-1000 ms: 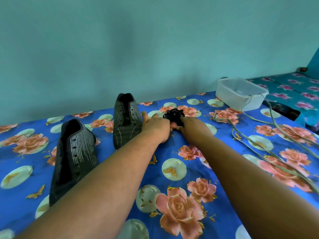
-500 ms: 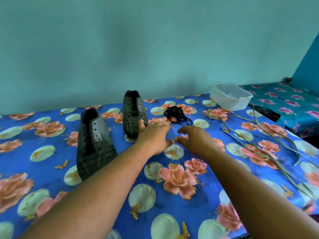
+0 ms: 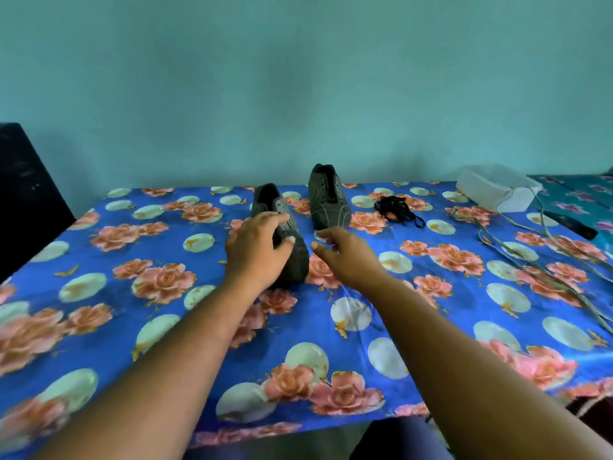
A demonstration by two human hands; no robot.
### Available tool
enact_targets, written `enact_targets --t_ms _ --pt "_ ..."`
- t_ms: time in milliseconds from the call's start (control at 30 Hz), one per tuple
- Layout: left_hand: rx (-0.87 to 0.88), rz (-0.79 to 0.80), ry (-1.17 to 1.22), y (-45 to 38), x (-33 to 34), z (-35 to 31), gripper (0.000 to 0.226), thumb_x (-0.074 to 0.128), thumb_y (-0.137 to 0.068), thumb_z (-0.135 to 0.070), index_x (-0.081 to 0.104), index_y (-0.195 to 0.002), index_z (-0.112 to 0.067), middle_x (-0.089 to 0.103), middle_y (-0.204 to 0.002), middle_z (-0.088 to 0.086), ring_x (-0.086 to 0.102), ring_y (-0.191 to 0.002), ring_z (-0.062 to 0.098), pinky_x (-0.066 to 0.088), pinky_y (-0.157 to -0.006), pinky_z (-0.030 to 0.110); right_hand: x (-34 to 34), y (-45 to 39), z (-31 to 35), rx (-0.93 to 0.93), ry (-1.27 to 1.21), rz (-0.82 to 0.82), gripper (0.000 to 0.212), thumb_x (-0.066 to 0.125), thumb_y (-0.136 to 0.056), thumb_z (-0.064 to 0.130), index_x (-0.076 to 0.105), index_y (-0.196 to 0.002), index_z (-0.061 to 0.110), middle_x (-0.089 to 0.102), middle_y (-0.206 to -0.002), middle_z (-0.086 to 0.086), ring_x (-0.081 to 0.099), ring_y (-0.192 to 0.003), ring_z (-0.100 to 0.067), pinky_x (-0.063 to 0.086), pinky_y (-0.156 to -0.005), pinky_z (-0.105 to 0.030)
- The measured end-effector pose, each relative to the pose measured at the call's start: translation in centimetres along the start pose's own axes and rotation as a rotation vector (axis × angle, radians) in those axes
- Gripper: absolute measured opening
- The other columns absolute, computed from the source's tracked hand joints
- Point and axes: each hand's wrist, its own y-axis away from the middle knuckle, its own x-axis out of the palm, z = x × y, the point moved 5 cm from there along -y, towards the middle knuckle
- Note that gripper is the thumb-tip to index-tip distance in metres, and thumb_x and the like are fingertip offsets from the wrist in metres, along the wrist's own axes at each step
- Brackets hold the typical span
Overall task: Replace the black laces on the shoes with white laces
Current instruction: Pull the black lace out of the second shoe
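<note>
Table with blue floral cloth point(image 3: 381, 327). Landmark: near shoe point(image 3: 292, 260), mid-table. Second shoe point(image 3: 326, 199) just right of it, farther back. Black laces point(image 3: 396, 209) bundled right of that. White tub point(image 3: 497, 187) far right at back. Pale laces point(image 3: 530, 260) trail right of the near shoe.

glossy tablecloth point(image 3: 431, 327), matt shoes point(image 3: 328, 200)

Looks like somebody's room at home, not a workshop; plain teal painted wall point(image 3: 298, 78); bench point(image 3: 99, 293) covered in a shiny blue floral plastic cloth; another flowery-covered surface point(image 3: 583, 197) off to the right, maybe a bed.
</note>
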Motion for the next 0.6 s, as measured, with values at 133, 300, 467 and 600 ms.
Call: enact_targets --t_ms 133,300,467,600 --pt "-0.281 0.044 0.299 0.8 -0.8 4.0 0.058 0.066 -0.097 -0.030 0.044 -0.150 -0.020 0.046 -0.151 0.002 0.046 -0.137 0.022 0.038 -0.108 0.032 2.5 -0.6 1.6 0.062 -0.185 0.034 0.057 0.056 -0.100 0.047 0.045 -0.147 0.017 0.056 -0.143 -0.008 0.055 -0.129 -0.023 0.045 -0.105 -0.040" --pt "-0.498 0.100 0.560 1.4 -0.1 7.0 0.063 0.073 -0.092 -0.034 0.048 -0.148 -0.020 0.052 -0.145 0.000 0.052 -0.131 0.018 0.043 -0.108 0.034 5.0 -2.2 2.5 0.172 -0.493 0.076 0.068 0.062 -0.098 0.043 0.033 -0.155 0.020 0.052 -0.146 -0.009 0.056 -0.128 -0.027 0.049 -0.106 -0.049" --pt "-0.507 0.179 0.777 2.0 1.1 7.0 0.057 0.075 -0.090 -0.015 0.055 -0.143 -0.016 0.064 -0.133 0.001 0.068 -0.109 0.014 0.061 -0.086 0.032 6.7 -3.0 1.8 0.184 -0.661 0.083 0.030 0.064 -0.098 0.029 0.062 -0.124 0.014 0.072 -0.117 -0.004 0.071 -0.106 -0.024 0.057 -0.096 -0.050" --pt "-0.508 0.139 0.839 2.4 0.6 6.0 0.060 0.077 -0.088 -0.010 0.054 -0.143 -0.016 0.067 -0.122 -0.005 0.069 -0.104 0.011 0.061 -0.085 0.031 6.3 -1.8 2.0 0.164 -0.681 0.064 0.023 0.062 -0.100 0.031 0.066 -0.120 0.020 0.074 -0.113 -0.002 0.072 -0.104 -0.020 0.058 -0.095 -0.048"
